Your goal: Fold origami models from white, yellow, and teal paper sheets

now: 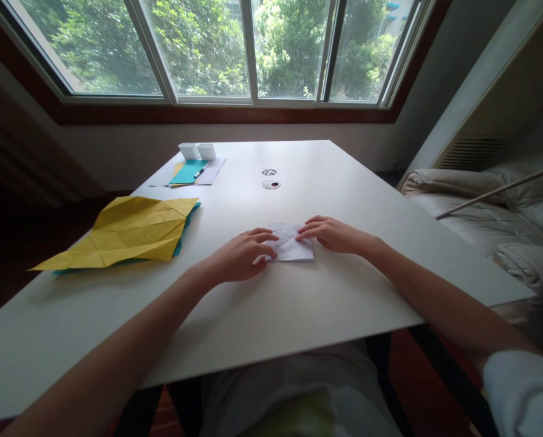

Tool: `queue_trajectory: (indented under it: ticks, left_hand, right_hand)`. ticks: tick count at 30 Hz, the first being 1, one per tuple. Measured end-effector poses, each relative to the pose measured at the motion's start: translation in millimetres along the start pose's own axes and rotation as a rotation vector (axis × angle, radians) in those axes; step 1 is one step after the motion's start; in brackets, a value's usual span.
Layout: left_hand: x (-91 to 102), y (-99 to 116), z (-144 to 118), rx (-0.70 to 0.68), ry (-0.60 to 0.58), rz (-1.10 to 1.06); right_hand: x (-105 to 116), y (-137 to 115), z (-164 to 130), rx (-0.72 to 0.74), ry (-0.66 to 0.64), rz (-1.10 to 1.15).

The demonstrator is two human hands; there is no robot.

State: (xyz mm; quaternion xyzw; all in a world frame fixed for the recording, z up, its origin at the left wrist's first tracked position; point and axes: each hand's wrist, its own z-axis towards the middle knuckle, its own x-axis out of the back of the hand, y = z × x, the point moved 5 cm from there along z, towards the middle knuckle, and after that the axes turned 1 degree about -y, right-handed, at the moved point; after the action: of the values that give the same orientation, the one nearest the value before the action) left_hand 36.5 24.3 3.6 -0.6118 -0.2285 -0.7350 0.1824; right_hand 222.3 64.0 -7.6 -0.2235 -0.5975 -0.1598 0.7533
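Observation:
A small folded square of white paper (294,250) lies flat on the white table, with crease lines across its face. At its left edge rests my left hand (244,255), palm down, fingers apart and fingertips touching the paper. My right hand (338,234) reaches in from the other side, its fingers stretched over the paper's upper right part and pressing lightly on it. Neither hand grips anything. The undersides of both hands are hidden.
Creased yellow paper (139,233) lies over teal paper at the table's left. Farther back are teal sheets (188,172), a pen (201,170) and white folded boxes (197,151). Two round grommets (271,184) sit mid-table (344,291). A sofa (481,206) stands to the right.

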Motion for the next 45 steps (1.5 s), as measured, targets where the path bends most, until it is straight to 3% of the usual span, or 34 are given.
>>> queue_trajectory:
  ticks: [5, 10, 14, 30, 35, 45]
  left_hand:
    - [-1.2, 16, 4, -0.075, -0.018, -0.093]
    - [-11.8, 1, 7, 0.025, 0.007, -0.076]
    - [-19.1, -9, 5, 0.056, -0.043, -0.072]
    - [-18.0, -15, -2, 0.167, -0.271, -0.182]
    - [-16.3, -14, -3, 0.162, -0.279, -0.195]
    - [-20.5, -6, 0, 0.188, -0.209, -0.130]
  right_hand:
    - [-7, 4, -1, 0.010, -0.020, 0.058]
    - [-8, 8, -2, 0.004, -0.073, 0.182]
    - [-6, 10, -4, -0.013, -0.105, 0.247]
    - [-4, 14, -6, -0.021, -0.179, 0.326]
    - [-1, 9, -5, -0.033, -0.148, 0.335]
    - [-3, 6, 6, -0.190, 0.066, 0.275]
